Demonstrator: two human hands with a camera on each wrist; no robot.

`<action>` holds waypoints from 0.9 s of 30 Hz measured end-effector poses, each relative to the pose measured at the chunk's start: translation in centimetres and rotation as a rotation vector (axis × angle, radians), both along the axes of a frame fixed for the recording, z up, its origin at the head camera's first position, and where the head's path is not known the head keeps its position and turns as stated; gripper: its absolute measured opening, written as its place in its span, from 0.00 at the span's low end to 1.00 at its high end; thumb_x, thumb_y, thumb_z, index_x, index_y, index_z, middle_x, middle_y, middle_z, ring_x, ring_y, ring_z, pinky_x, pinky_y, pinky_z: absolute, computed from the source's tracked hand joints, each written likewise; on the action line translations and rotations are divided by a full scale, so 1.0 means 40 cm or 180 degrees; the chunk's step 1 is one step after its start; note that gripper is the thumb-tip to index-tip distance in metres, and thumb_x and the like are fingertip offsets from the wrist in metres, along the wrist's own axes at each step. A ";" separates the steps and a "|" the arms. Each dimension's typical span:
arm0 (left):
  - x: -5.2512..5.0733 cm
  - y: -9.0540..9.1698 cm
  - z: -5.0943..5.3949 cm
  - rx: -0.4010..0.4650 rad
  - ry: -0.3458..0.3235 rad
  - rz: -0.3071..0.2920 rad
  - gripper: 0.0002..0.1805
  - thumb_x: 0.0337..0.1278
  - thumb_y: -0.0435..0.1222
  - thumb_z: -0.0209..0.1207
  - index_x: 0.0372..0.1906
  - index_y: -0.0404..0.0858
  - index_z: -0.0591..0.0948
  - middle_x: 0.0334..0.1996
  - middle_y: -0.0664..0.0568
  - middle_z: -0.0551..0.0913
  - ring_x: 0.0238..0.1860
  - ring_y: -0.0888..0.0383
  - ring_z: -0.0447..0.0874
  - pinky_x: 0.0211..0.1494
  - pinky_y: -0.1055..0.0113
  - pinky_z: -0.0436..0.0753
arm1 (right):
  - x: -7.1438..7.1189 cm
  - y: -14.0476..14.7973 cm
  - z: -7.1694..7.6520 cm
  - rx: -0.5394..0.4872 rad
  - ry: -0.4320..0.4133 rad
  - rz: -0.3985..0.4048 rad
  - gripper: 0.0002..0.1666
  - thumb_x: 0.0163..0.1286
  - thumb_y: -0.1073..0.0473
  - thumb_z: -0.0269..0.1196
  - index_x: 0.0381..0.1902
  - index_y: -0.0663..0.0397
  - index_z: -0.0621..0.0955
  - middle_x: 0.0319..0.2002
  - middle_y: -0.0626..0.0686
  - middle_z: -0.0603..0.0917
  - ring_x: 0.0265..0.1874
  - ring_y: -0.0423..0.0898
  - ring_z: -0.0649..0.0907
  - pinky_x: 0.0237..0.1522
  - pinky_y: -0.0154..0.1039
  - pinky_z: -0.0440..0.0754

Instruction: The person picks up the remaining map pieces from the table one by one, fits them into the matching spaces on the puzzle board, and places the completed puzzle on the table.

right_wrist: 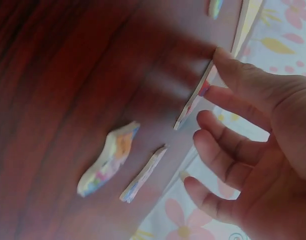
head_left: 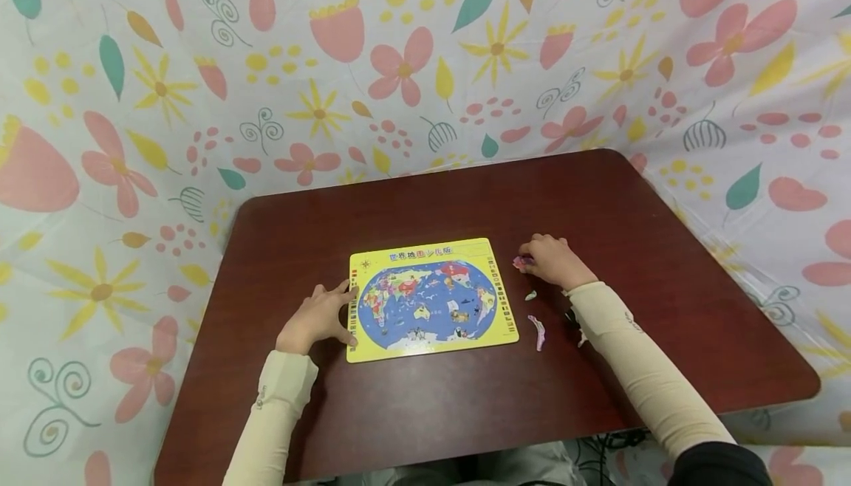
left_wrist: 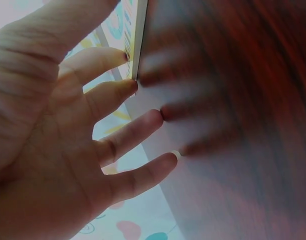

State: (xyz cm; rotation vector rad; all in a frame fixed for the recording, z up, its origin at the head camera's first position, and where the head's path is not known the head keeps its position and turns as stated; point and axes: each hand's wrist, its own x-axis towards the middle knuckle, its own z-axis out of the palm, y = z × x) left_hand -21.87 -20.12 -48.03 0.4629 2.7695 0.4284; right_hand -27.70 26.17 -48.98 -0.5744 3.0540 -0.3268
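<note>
A yellow-framed world map puzzle board [head_left: 432, 348] lies on the table. At its left edge rests my left hand [head_left: 318, 317], fingers spread; in the left wrist view the fingertips of this hand [left_wrist: 88, 135] touch the board's edge [left_wrist: 135, 45] and the tabletop. Right of the board, my right hand [head_left: 557, 261] has thumb and index finger on a pink piece [head_left: 522, 263]. The right wrist view shows that piece [right_wrist: 193, 97] pinched at one end by the right hand [right_wrist: 258, 130], its other fingers loosely bent.
A small greenish piece [head_left: 530, 295] and a curved pink piece [head_left: 538, 332] lie between the board and my right forearm. Another dark and white item [head_left: 582, 338] is partly under the sleeve. Brown tabletop [head_left: 412, 412] surrounds them, with a patterned cloth [head_left: 399, 102] behind.
</note>
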 end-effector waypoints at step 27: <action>-0.005 0.025 0.009 -0.0214 -0.0053 -0.0054 0.58 0.34 0.42 0.83 0.76 0.37 0.67 0.77 0.42 0.60 0.54 0.43 0.66 0.55 0.44 0.77 | -0.021 -0.075 0.031 0.0031 0.0322 0.0291 0.09 0.65 0.58 0.73 0.30 0.56 0.84 0.27 0.51 0.72 0.29 0.50 0.72 0.36 0.51 0.62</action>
